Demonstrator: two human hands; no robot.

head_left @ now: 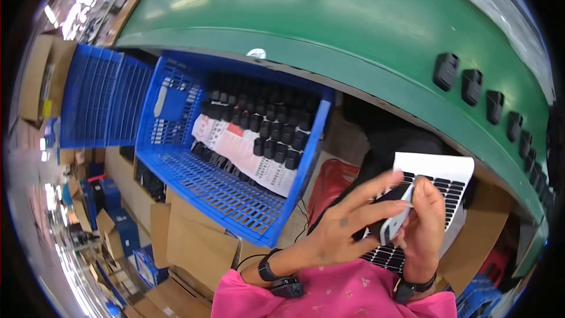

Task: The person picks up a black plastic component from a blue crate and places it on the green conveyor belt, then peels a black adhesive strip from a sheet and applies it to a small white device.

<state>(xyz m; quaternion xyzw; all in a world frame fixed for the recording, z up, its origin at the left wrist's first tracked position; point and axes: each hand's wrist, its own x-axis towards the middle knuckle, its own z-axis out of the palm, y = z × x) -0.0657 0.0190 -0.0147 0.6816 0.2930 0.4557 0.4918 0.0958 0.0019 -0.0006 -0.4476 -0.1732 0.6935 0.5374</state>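
Above my lap, a small black device with a light grey side (395, 224) is held between my two hands. My left hand (341, 224) comes at it from the left, its fingers bent over the dark face and the edge. Thumb and fingers of my right hand (426, 218) pinch its right side. Part of the device is hidden by the fingers. Under the hands lies a white sheet (435, 162) with rows of black rectangular stickers, partly covered by them.
A blue plastic crate (212, 185) to the left holds rows of black devices (271, 129) on printed paper. More black devices (472, 86) line the green bench (329, 17). Cardboard boxes (197, 247) stand below the crate, and another blue crate (103, 97) is beyond it.
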